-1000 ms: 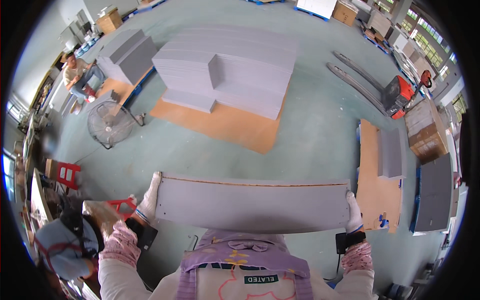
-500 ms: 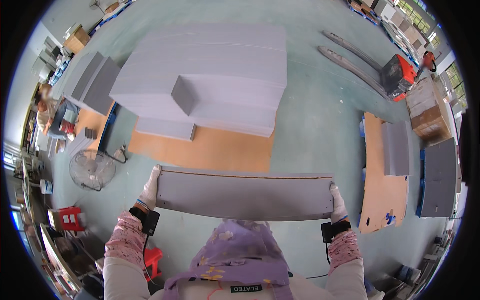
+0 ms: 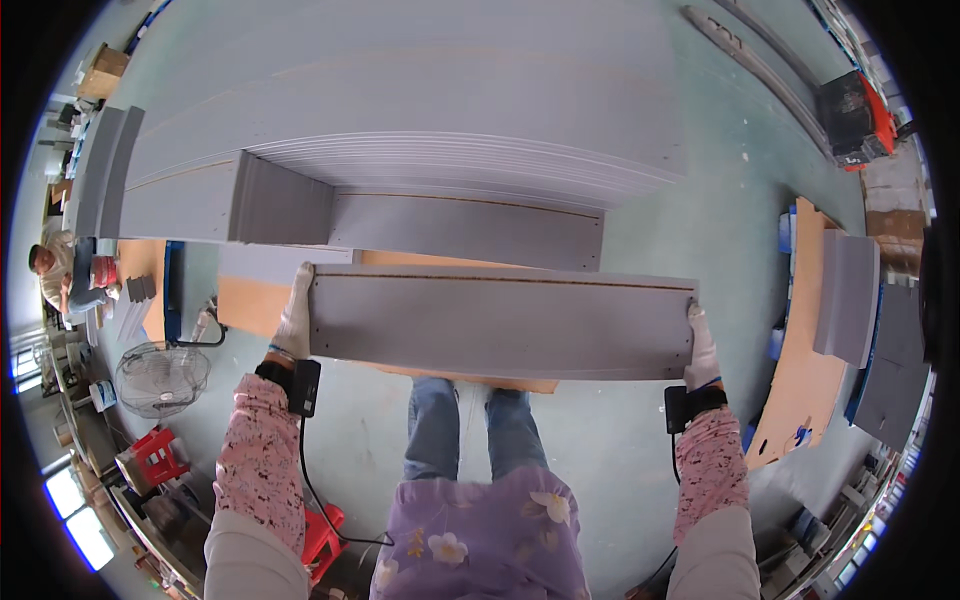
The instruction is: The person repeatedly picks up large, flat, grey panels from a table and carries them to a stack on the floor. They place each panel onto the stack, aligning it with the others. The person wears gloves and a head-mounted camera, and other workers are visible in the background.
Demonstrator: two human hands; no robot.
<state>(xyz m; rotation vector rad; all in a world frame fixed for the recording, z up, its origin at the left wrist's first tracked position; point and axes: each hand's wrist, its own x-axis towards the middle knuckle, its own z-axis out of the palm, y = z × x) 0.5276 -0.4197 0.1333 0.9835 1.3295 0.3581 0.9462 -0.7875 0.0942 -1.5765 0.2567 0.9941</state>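
Observation:
A long grey panel [image 3: 500,330] with a brown groove along its far edge and small holes near its ends is held level in front of me. My left hand [image 3: 294,318], in a white glove, grips its left end. Around the right end closes my right hand [image 3: 702,342], gloved too, with the thumb on top. Just beyond the panel rises a big stack of grey panels [image 3: 470,90]. A lower step of this stack, topped by a similar grooved panel [image 3: 465,226], lies closest to the held one.
Brown cardboard [image 3: 250,304] lies under the stack. To the left are a floor fan [image 3: 163,380], a red stool [image 3: 158,456] and a seated person [image 3: 65,272]. On the right, more grey panels [image 3: 846,300] rest on cardboard; a pallet jack [image 3: 858,118] stands beyond.
I have come closer to the big stack, which now fills more of the view. The held panel has moved forward, its near side now over the cardboard. Both hands keep their grip.

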